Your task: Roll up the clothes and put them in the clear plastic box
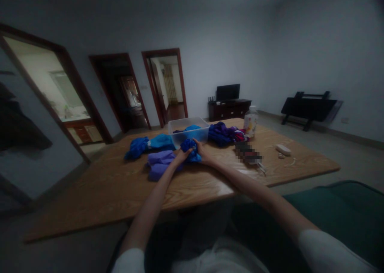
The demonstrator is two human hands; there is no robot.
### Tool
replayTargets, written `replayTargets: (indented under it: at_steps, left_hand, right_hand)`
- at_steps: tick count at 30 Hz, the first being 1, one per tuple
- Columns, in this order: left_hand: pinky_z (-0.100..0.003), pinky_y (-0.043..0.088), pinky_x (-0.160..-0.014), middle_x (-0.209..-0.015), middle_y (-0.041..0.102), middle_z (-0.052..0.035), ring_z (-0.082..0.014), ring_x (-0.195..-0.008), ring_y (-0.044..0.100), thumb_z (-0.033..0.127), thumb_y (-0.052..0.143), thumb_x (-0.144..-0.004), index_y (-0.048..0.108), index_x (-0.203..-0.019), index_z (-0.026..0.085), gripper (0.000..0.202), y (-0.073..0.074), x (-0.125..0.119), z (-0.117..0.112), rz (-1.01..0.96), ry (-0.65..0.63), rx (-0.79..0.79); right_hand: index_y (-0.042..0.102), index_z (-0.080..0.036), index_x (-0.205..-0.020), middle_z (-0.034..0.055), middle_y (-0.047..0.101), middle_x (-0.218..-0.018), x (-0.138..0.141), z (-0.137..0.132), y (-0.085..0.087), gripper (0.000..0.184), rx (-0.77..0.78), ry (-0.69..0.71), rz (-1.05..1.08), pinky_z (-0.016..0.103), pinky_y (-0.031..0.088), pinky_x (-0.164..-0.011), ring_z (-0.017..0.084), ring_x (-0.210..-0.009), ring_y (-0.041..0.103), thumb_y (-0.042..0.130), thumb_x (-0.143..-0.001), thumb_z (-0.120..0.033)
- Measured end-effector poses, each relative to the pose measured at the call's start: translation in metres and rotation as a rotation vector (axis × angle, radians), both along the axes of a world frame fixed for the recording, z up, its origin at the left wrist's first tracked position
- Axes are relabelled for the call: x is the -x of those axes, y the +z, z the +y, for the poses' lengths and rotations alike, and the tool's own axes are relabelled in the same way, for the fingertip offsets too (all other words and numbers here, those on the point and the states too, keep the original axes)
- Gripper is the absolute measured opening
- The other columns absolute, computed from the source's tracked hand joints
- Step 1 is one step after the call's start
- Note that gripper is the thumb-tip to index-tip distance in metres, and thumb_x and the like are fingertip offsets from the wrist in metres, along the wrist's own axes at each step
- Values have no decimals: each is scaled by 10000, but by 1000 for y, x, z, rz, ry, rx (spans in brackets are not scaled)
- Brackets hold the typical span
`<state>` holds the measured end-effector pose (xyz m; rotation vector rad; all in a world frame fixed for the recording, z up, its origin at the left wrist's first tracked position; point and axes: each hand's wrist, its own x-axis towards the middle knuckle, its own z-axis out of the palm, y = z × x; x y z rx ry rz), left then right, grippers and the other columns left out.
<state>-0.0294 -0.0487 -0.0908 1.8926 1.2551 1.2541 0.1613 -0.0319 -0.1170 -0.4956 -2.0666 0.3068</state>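
Observation:
Both my hands grip a bunched piece of blue cloth (188,145) above the table, just in front of a clear plastic bin (189,121). My left hand (182,156) closes on its left side, and my right hand (203,152) wraps its right side. Folded purple cloth (160,167) lies beside my left hand. Farther left are a crumpled blue cloth (137,147) and a lighter blue cloth (162,142). Some blue fabric shows inside the bin. A dark blue and purple heap of cloth (222,133) rests right of the bin.
On the wooden table (99,197), a clear bottle (251,123) stands at the back right. Nearer are a pixelated object (248,153), a pale case (283,149) and a small cable (290,162). A green seat (339,213) is at the lower right.

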Motion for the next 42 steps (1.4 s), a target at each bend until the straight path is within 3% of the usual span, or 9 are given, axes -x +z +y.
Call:
replayTargets:
  at_steps: [5, 11, 16, 20, 24, 28, 36, 42]
  left_hand:
    - [-497, 445, -1160, -1307, 708, -145, -297, -1272, 634, 410, 727, -861, 607, -1369, 162, 578, 6, -5, 0, -69, 74, 36]
    - [-493, 455, -1157, -1248, 729, -93, -281, -1278, 626, 276, 783, -792, 559, -1394, 213, 646, 17, -7, -12, -49, 117, -12]
    - [-418, 473, -1147, -1346, 681, -75, -254, -1332, 586, 223, 757, -774, 465, -1482, 233, 766, 8, 0, -12, -160, 118, -36]
    - [-408, 472, -1144, -1408, 640, -71, -244, -1317, 591, 195, 768, -709, 446, -1504, 249, 859, -4, 5, -2, -307, 112, -104]
    - [-416, 478, -1134, -1336, 685, -61, -254, -1285, 606, 155, 727, -697, 534, -1449, 249, 782, -7, 8, 4, -356, 39, -87]
    - [-435, 472, -1145, -1320, 699, -61, -260, -1256, 621, 114, 714, -681, 556, -1443, 245, 789, -1, 5, 3, -320, 10, -30]
    - [-454, 366, -1229, -1507, 563, -144, -271, -1401, 525, 249, 841, -714, 453, -1519, 193, 895, -10, -6, 5, -220, -3, -14]
    - [-449, 372, -1228, -1508, 573, -138, -266, -1404, 533, 378, 824, -788, 494, -1502, 197, 808, -8, -7, 6, -156, 27, -33]
  right_hand:
    - [40, -182, -1674, 221, 228, -1676, -3, -11, 12, 1249, 92, 17, -46, 541, 301, -1266, 334, -1548, 301, 806, -795, -628]
    - [92, -240, -1678, 161, 221, -1708, -3, -11, 14, 1001, 152, -21, -16, 527, 261, -1286, 293, -1569, 285, 656, -933, -599]
    - [91, -190, -1677, 180, 185, -1718, 0, 2, -3, 916, 115, 20, -56, 517, 248, -1294, 289, -1586, 245, 585, -982, -525]
    - [81, -156, -1677, 191, 146, -1725, 1, 7, -10, 865, 149, -40, -41, 529, 237, -1297, 303, -1595, 214, 507, -1010, -505]
    - [137, -106, -1663, 226, 272, -1680, -1, 11, -11, 855, 225, -125, -8, 526, 275, -1282, 318, -1543, 338, 481, -1007, -533]
    - [225, -142, -1637, 210, 425, -1600, -4, 15, -12, 770, 204, -114, 7, 530, 334, -1250, 306, -1466, 450, 505, -1000, -472]
    - [387, -208, -1480, 173, 584, -1405, -7, 29, -18, 547, 104, -200, 57, 526, 466, -1125, 283, -1262, 604, 501, -958, -324]
    - [367, -224, -1496, 160, 545, -1457, -7, 23, -9, 503, 134, -199, 63, 507, 431, -1158, 256, -1316, 566, 443, -1022, -376]
